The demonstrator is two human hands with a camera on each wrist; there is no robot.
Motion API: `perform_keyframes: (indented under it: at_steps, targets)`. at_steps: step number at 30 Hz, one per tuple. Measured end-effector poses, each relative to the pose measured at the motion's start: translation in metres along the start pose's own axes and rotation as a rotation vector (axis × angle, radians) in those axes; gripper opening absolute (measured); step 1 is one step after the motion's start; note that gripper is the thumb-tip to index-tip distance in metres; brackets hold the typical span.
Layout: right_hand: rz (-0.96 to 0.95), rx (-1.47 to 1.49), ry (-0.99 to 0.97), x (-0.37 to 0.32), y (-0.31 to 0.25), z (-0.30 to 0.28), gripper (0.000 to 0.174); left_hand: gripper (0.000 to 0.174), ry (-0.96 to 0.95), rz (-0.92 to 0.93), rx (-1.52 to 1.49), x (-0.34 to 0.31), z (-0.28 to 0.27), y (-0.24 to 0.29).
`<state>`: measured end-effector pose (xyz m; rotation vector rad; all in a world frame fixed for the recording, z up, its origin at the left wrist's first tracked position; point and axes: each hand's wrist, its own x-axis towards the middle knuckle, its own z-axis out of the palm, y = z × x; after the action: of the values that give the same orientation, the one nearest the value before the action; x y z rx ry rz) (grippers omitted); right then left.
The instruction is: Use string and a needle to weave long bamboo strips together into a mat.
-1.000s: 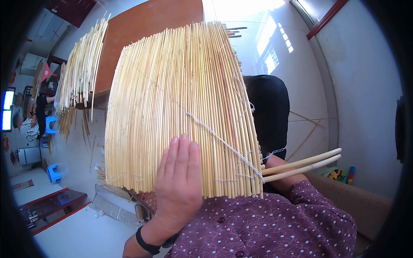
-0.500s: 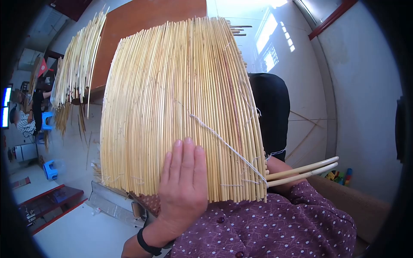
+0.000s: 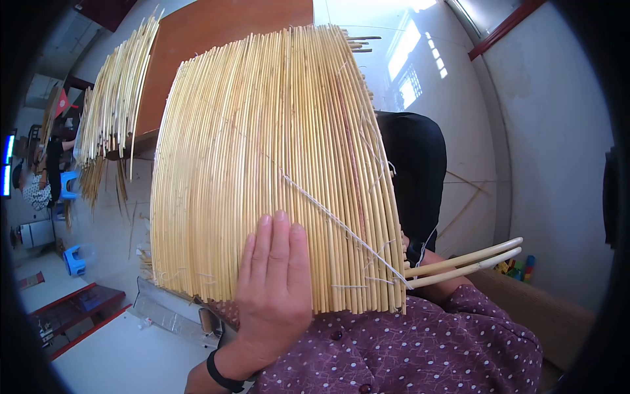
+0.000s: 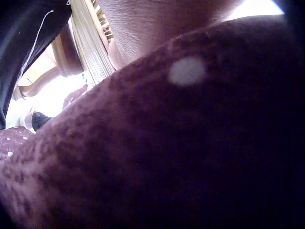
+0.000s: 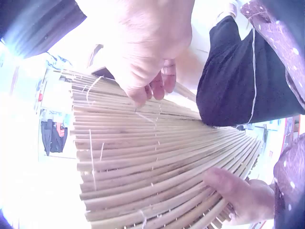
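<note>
A wide mat of straw-coloured stalks (image 3: pixel 262 131) lies over the lap, with white thread (image 3: pixel 328 213) running slantwise across it. My left hand (image 3: pixel 275 282) grips its near edge, four straight fingers flat on top. From below, the right wrist view shows that hand's thumb (image 5: pixel 224 183) against the underside. My right hand (image 5: pixel 147 52) is under the mat, fingers curled and their tips close to the stalks and short stitches; I cannot tell whether it pinches anything. In the head view the mat hides most of it. The left wrist view is mostly sleeve (image 4: pixel 157 143).
Two longer curved stalks (image 3: pixel 466 259) jut out at the right edge. A pile of loose stalks (image 3: pixel 121 85) overhangs the brown table (image 3: pixel 236 18) at the far left. Blue stools (image 3: pixel 75 259) and another person (image 3: pixel 42 177) are further left. Thin sticks (image 3: pixel 469 203) lie on the floor.
The mat has shifted slightly left in the head view, my left hand staying on its near edge. At the right edge, the right wrist and loose thread have moved a little.
</note>
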<state>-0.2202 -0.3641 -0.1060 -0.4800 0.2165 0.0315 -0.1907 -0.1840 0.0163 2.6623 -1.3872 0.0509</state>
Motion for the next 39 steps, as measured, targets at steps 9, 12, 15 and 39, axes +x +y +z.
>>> perform_keyframes:
  at_steps: [9,12,15,39]
  targets:
    - [-0.036,0.197,0.044,0.003,-0.017,0.001,0.019,0.034,0.030,0.015,0.017,0.000,0.001,-0.006]
    - [-0.064,0.286,0.079,0.003,-0.028,-0.022,0.019,0.035,0.050,0.010,-0.001,0.000,0.001,-0.006]
    - [-0.132,0.500,0.098,-0.004,-0.043,-0.091,0.020,0.035,0.033,0.007,-0.002,0.001,0.000,-0.005]
    - [-0.616,0.202,1.325,-0.156,-0.110,-0.397,0.019,0.036,-0.013,0.028,0.085,-0.006,0.018,-0.001]
